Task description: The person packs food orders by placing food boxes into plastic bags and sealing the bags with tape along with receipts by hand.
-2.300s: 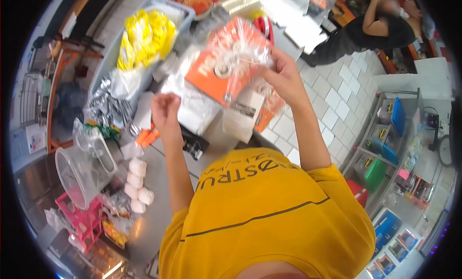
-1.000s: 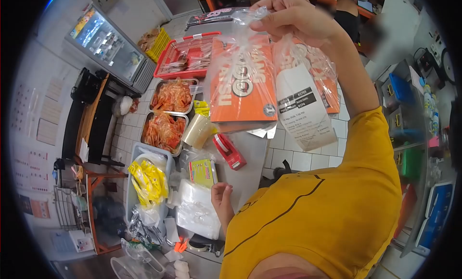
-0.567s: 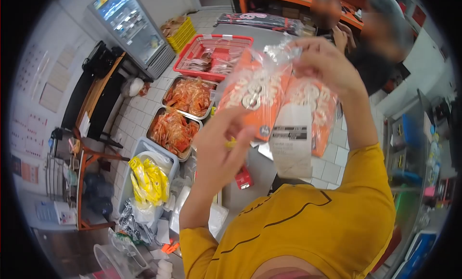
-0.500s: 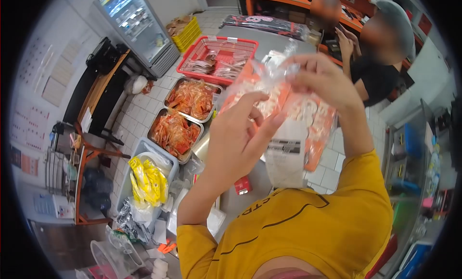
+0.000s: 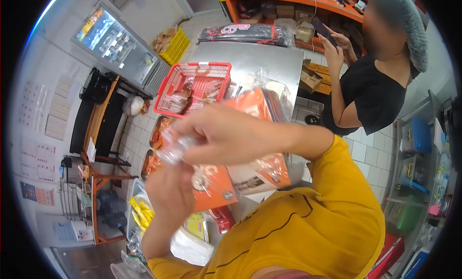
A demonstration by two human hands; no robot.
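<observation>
My right hand reaches across to the left, its fingers closed on the gathered top of a clear plastic bag. My left hand is just below, blurred, with its fingers closed at the bag's neck. Orange printed packaging shows through the plastic beneath my hands. A white printed paper label lies against the bag's near side. Behind my right forearm is more orange packaging in clear plastic on the steel table.
A red basket holds wrapped packets. Trays of reddish food are partly hidden by my hands. Yellow packets lie in a bin at left. A person in black stands at the right, holding a phone.
My hands have moved left and come together at the bag's gathered top. The view has shifted, showing more of the table's far end and the other person, who holds up a phone.
</observation>
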